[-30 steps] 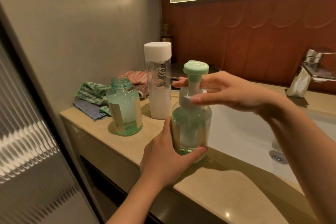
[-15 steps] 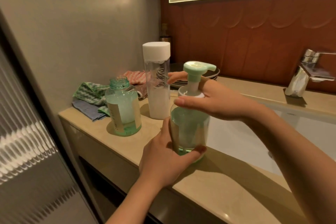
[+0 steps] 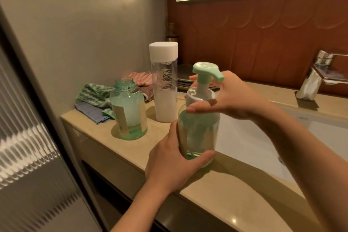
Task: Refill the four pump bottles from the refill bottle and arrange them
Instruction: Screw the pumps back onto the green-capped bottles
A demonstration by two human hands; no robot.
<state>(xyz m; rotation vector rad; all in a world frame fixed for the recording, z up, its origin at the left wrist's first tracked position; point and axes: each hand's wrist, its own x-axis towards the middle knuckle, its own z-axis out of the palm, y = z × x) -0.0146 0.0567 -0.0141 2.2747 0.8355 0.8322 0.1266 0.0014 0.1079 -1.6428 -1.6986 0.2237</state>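
Lettering on tall bottle (image 3: 163,83) — illegible

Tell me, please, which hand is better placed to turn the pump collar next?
The right hand: it pinches the white pump collar, while the left hand grips the bottle body, steadying it.

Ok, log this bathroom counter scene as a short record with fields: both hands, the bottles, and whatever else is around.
left hand: grips the body of the pump bottle, low at the counter edge beside the sink
right hand: grips the white collar under the green pump head
open bottle: upright, no pump fitted, left of the held one, apart from it
tall bottle: upright, white cap, whitish liquid in lower part
cloths: piled by the wall
faucet: far right
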